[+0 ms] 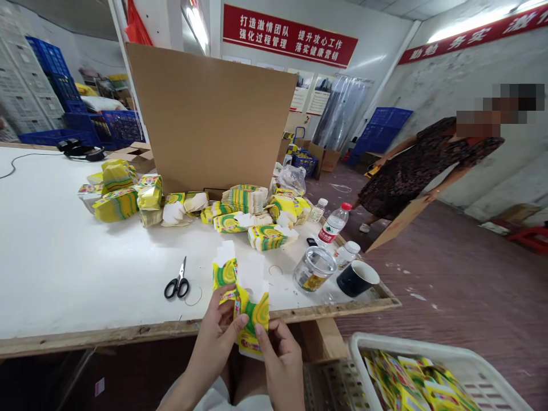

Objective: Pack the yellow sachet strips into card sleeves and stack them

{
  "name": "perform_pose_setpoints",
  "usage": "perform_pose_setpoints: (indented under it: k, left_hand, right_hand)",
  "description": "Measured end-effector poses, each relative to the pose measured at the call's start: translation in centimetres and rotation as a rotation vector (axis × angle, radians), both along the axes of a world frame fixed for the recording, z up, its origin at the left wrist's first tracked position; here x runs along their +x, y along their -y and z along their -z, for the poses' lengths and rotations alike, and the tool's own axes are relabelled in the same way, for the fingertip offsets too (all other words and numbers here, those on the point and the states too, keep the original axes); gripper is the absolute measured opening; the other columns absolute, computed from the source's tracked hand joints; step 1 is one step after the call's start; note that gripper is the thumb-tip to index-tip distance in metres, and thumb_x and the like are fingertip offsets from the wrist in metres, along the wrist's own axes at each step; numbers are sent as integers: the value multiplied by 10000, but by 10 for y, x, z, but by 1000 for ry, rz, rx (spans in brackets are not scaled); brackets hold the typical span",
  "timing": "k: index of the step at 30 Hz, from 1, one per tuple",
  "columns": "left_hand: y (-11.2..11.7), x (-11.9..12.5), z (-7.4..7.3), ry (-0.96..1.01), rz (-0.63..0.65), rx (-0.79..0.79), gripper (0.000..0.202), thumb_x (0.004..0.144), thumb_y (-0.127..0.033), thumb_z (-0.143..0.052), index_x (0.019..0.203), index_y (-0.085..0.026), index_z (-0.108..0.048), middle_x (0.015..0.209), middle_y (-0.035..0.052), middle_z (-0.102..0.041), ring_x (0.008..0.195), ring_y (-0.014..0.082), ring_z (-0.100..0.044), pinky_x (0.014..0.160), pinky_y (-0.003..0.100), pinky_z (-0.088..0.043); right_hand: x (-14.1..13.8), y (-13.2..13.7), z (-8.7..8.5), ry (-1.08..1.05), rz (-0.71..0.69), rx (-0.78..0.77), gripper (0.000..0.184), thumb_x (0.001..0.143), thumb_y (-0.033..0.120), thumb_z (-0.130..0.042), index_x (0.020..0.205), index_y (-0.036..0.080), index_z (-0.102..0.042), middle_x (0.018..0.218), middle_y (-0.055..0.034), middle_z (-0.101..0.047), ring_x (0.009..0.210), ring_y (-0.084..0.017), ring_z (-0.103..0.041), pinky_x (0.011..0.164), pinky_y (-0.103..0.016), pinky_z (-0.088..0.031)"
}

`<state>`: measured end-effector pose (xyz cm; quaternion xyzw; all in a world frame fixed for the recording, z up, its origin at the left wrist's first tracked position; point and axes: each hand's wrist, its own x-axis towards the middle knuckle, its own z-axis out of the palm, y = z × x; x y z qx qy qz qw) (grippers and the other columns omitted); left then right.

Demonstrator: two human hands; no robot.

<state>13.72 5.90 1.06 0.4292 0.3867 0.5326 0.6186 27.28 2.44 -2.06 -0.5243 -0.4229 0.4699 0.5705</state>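
Between both hands, just over the table's front edge, is a yellow and green printed carton (pixel 252 317) with white flaps opened out at its top. My left hand (pixel 221 322) grips its left side, thumb on the printed front. My right hand (pixel 278 354) pinches the lower right part between thumb and fingers. Black-handled scissors (pixel 177 282) lie on the white table to the left of my hands. Bundles of flat, stacked cartons (pixel 244 200) are spread along the back of the table, and one bundle (pixel 269 236) lies nearer to me.
A large cardboard sheet (pixel 209 120) stands upright behind the bundles. Right of my hands are a clear jar (pixel 314 268), a dark mug (pixel 357 278) and a water bottle (pixel 334 225). A white basket (pixel 428 342) of cartons stands lower right. A person (pixel 423 160) holds a cardboard piece (pixel 396 225).
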Motion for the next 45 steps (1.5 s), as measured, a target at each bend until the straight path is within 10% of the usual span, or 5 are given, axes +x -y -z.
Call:
perform_pose_setpoints:
  k: [10,19,28,35,45]
  left_hand:
    - [3,-12,-6,-53,262,99,566,912,-374,-624,1410,-268,-375,1057,100,-736,1033,274,-690,935,379,-511]
    - [7,-20,-11,239,536,-18,363,820,-319,-767,1103,-255,-550,954,29,-726,833,170,-700,714,240,-502]
    - [10,-20,-5,106,549,75,716,882,-368,-685,1482,-338,-296,1158,96,-709,1058,269,-678,917,397,-509]
    - [6,-25,1,-341,342,199,340,932,-355,-587,1257,-257,-610,1261,101,-657,926,212,-685,815,280,-540]
    - [14,-20,-1,-365,353,212,427,952,-246,-517,1379,-248,-494,1334,121,-636,1214,251,-608,1025,335,-483]
  right_hand:
    - [5,2,-12,-113,38,153,551,845,440,-710,1337,279,-523,1150,-92,-693,965,-242,-672,821,-333,-540]
    - [22,2,-37,-95,-204,72,313,861,518,-660,972,226,-644,784,-35,-673,682,-188,-613,628,-270,-493]
    - [25,4,-27,34,85,200,307,865,452,-684,1093,248,-677,924,-68,-721,827,-229,-684,743,-311,-552]
    - [42,4,-36,222,-75,220,382,925,536,-552,1024,250,-786,1041,-114,-746,1008,-290,-677,891,-388,-534]
    - [26,2,3,186,-59,62,465,845,411,-681,1245,185,-604,647,48,-547,579,-132,-499,541,-218,-424]
